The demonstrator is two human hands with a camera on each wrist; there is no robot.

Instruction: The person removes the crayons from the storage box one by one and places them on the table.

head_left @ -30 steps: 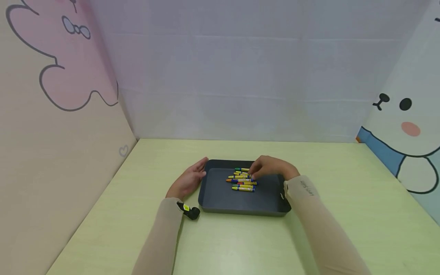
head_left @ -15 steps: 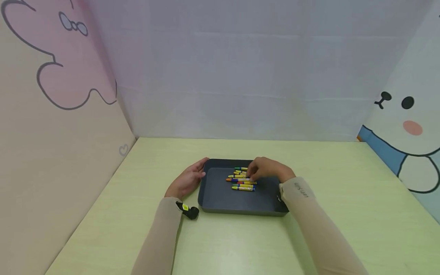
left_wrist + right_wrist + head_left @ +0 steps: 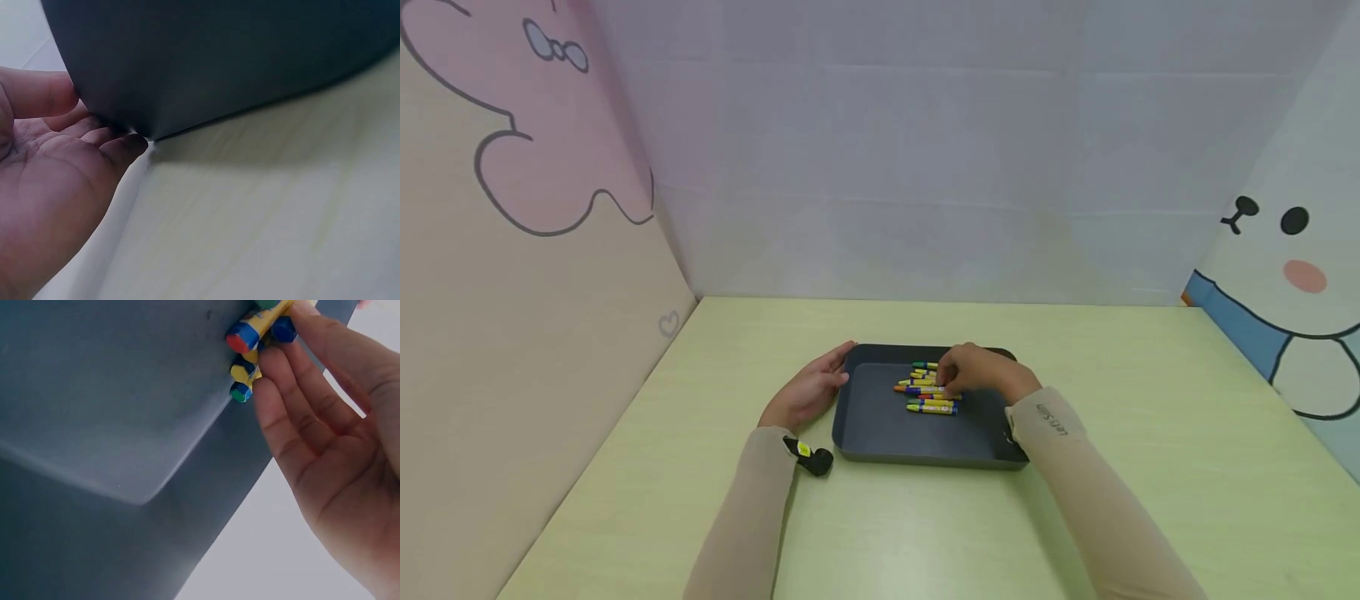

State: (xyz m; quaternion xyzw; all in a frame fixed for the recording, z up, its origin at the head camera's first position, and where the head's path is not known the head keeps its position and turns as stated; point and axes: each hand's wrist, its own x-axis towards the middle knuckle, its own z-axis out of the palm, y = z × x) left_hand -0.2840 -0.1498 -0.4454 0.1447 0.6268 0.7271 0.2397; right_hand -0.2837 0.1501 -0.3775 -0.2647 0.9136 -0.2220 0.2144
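Note:
A dark grey tray (image 3: pixel 880 425) lies mid-table, with several yellow-wrapped crayons (image 3: pixel 927 388) bunched in its far half. My right hand (image 3: pixel 958 377) reaches in from the right and covers the crayons' right ends. In the right wrist view, my right hand (image 3: pixel 294 375) has straight fingers (image 3: pixel 281 419) touching the crayon tips (image 3: pixel 250 334) above the tray floor (image 3: pixel 106 412). My left hand (image 3: pixel 822 383) rests against the tray's left rim. In the left wrist view, my left hand (image 3: pixel 94 128) has its thumb and fingertips (image 3: pixel 128 147) against the tray's outer wall (image 3: pixel 219 62).
The pale green table (image 3: pixel 925 533) is walled by a lilac back panel (image 3: pixel 925 167), a pink cartoon panel (image 3: pixel 535 208) on the left and a white cartoon panel (image 3: pixel 1292 275) on the right. A black wrist camera (image 3: pixel 811 457) sits on my left sleeve.
My right hand has slid a little left across the crayons, nudging their right ends. The left hand stays on the tray's left rim.

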